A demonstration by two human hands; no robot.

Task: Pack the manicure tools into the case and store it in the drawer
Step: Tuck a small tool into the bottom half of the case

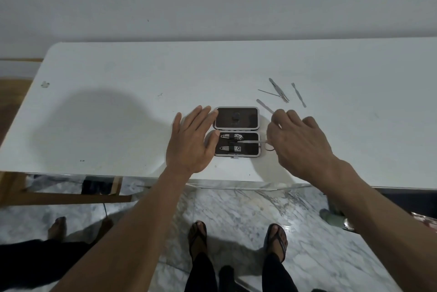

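Observation:
A small manicure case (236,131) lies open on the white table (118,102), its lid half to the far side. Two nail clippers (233,136) sit in the near half. My left hand (190,141) rests flat against the case's left edge, fingers spread. My right hand (300,142) pinches small scissors (256,142) by their handle end, blades pointing left across the near half of the case. Loose metal tools lie to the far right: a flat file (264,105), tweezers with a thin pick (279,93), and a cuticle pusher (298,94).
The table's near edge runs just below the case, with a mirrored drawer front (236,185) under it. A wall stands behind the table. Marble floor, my sandalled feet (236,242) and another person's feet (56,227) are below.

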